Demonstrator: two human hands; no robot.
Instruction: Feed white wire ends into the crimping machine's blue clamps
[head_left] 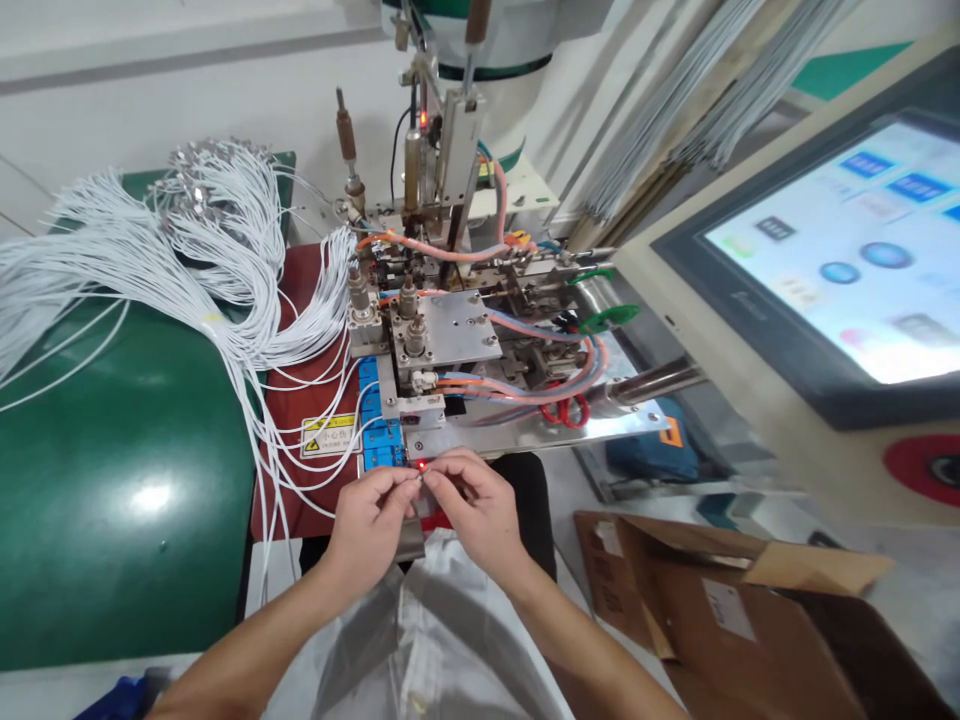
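Both hands meet at the front edge of a metal machine (457,330), fingertips nearly touching. My left hand (373,515) is closed in a pinch, and my right hand (476,505) pinches from the other side. Whatever lies between the fingertips is too small to name. A red light glows right at the fingertips. Just beyond them is a row of blue blocks (382,440), with white wires (322,420) running into it from the left. A yellow-edged warning label (328,437) lies left of the blocks.
A large bundle of white wires (217,230) spreads over the green table (135,500) at left. A touchscreen panel (847,240) juts in at right, bearing a red button (930,470). Open cardboard boxes (742,620) stand below it. Orange air hoses (525,395) loop across the machine.
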